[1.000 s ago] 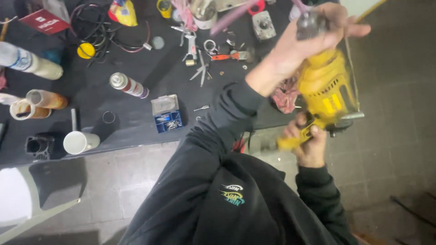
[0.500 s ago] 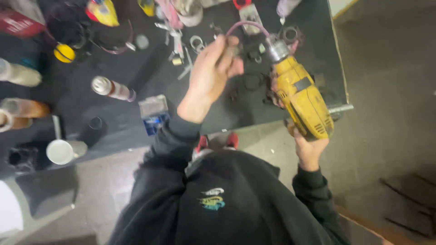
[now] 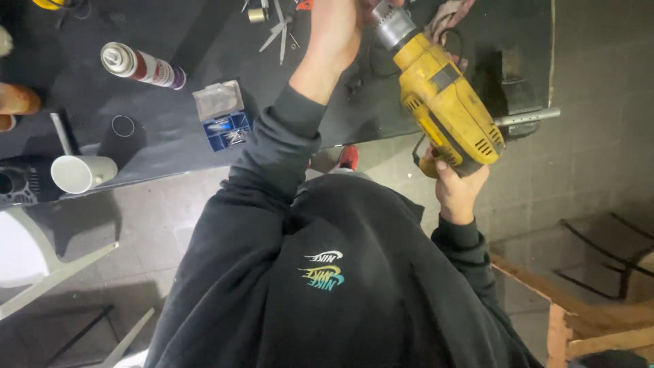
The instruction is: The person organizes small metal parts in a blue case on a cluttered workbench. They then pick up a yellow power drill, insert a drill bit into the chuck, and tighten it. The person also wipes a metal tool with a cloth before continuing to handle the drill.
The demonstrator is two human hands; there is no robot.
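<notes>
Drill: a yellow power drill [image 3: 446, 109] with a blocky hard-plastic body, vent slots along its side and a ribbed grey metal chuck [image 3: 390, 26] at the upper end; it is held in the air, tilted, above the near edge of the worktop, chuck pointing up and away.
Right hand: the right hand [image 3: 455, 187] grips the drill's handle from below, fingers curled tight around it, thumb lying along the yellow casing.
Left hand: the left hand [image 3: 335, 34] reaches up beside the chuck, arm in a black sleeve; its fingers are cut off by the top edge, so whether they pinch the chuck cannot be told.
Worktop: a dark matte worktop [image 3: 177, 146] with a straight near edge.
Spray can: a glossy round spray can [image 3: 142, 66] lies on its side, red and white with a purple end.
Small box: a blue plastic box [image 3: 223, 124] with a clear hinged lid open, small metal parts inside, just left of the raised sleeve.
Cup: a white smooth cup [image 3: 82, 173] lies on its side near the worktop's edge.
Vise: a dark metal vise [image 3: 519, 102] with a silvery bar handle, at the worktop's right corner behind the drill.
Floor: grey concrete tiles [image 3: 157, 225], rough and dull.
</notes>
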